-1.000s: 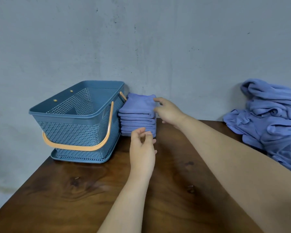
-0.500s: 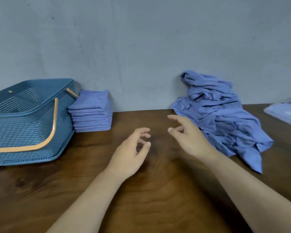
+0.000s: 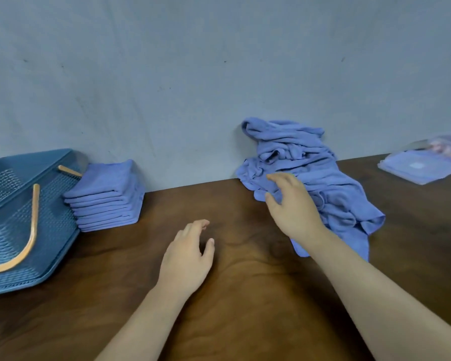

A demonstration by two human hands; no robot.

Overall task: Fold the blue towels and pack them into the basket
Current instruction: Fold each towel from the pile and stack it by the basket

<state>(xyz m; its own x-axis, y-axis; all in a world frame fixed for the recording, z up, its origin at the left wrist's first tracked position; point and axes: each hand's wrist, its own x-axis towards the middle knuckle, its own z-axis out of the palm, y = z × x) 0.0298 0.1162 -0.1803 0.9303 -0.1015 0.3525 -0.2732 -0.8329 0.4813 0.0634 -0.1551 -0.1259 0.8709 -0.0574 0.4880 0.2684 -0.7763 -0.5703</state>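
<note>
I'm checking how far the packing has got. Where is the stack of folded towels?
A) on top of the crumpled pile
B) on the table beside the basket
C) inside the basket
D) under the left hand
B: the folded stack sits on the table by the wall, next to the basket and outside it.

A dark wooden table point(image 3: 245, 295) stands against a scuffed grey-blue wall point(image 3: 219, 74).
</note>
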